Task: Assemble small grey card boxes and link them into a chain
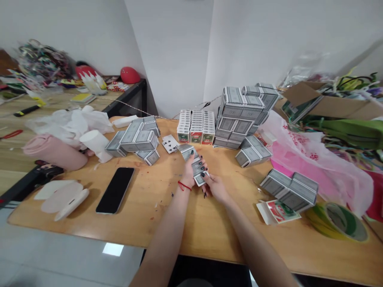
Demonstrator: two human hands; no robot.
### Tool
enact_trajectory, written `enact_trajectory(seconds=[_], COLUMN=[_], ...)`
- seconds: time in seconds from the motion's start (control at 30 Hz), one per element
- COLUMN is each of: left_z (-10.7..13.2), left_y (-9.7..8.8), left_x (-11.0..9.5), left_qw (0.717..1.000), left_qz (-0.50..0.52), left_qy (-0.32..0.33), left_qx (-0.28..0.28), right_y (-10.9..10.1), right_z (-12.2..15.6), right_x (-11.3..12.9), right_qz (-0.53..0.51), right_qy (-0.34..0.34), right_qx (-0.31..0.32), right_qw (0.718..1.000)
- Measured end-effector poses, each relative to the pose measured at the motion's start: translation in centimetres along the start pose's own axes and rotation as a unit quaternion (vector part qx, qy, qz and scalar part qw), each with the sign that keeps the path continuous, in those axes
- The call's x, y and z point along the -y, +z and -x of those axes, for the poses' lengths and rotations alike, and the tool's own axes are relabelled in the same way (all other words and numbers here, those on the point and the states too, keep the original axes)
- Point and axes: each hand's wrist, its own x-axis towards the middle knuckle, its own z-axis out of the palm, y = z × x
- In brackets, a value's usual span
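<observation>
Over the middle of the wooden table, my left hand [189, 171] is closed around a spread of playing cards [196, 164], their grey patterned backs facing up. My right hand [216, 186] pinches the near end of the same cards, thumb on top. A few face-up cards [170, 144], clubs showing on the top one, lie just beyond my left hand. Behind them stand three stacks of card boxes [196, 126] with red and green fronts. An opened card box [279, 212], its white flap out, lies to the right of my hands.
Grey-backed card decks are piled in a tall stack [239, 115] at back right, a lower stack [137, 135] at left and a small group [290, 189] at right. A phone [115, 190], pink roll [55, 152], yellow tape roll [338, 221] and pink plastic bag [317, 159] surround the work area.
</observation>
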Motion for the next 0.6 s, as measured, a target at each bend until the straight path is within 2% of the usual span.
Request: enact_trajectory(seconds=[0.17,0.33,0.47,0.6], left_z=[0.3,0.4,0.6,0.8], left_y=[0.7,1.2,0.9,0.5], left_x=[0.1,-0.4,-1.8,-2.6], left_qw=[0.999,0.999,0.996,0.995], left_qz=[-0.037,-0.026,-0.011,-0.030], left_qy=[-0.004,0.009,0.083,0.066], left_qx=[-0.040,-0.021,-0.035,-0.065], right_y=[0.0,0.0,0.0,0.0], right_z=[0.8,1.3,1.8,1.9], right_x=[-0.1,0.4,0.7,0.8], right_qz=[-0.016,-0.013,-0.020,-0.051], right_qy=[0.012,-0.012,-0.008,0.013], right_qx=[-0.011,-0.012,0.025,0.069], right_qw=[1.000,1.000,0.999,0.996])
